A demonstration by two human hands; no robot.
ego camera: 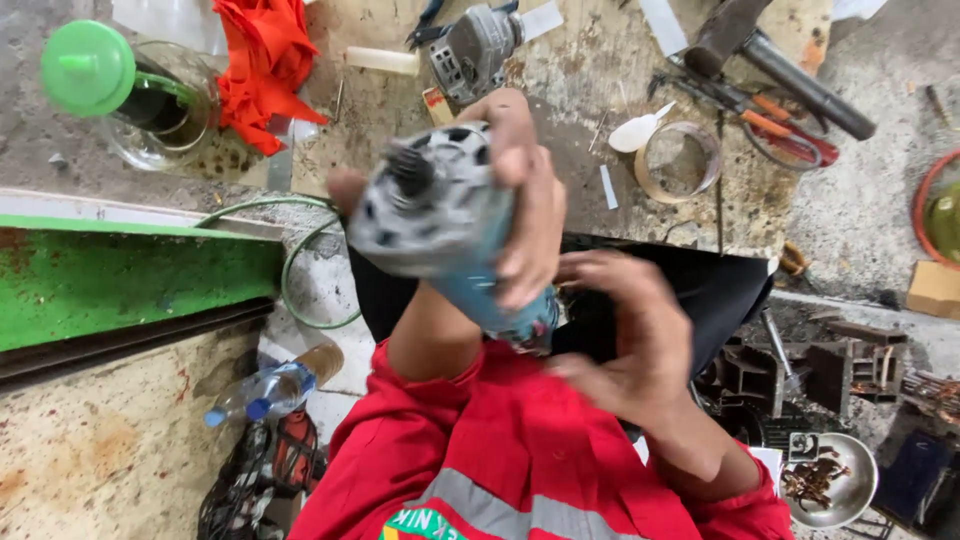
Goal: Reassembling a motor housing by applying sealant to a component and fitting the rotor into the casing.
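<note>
At frame centre, the left hand (520, 200) gripped a grey-and-teal metal angle grinder body (440, 225), fingers wrapped tight; the right hand (630, 330) hovered just beside it, fingers loosely spread, holding nothing.

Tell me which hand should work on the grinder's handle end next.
Probably right: the right hand is open beside the angle grinder handle end; the left hand grips its body.

The left hand (500, 215) is raised in front of the chest, forearm upright, fingers curled tight around a power-tool body, thumb showing on its far side. The right hand (625, 335) hangs just beside it, lower, fingers loosely spread and bent, gripping nothing, wrist leading into a red sleeve.
</note>
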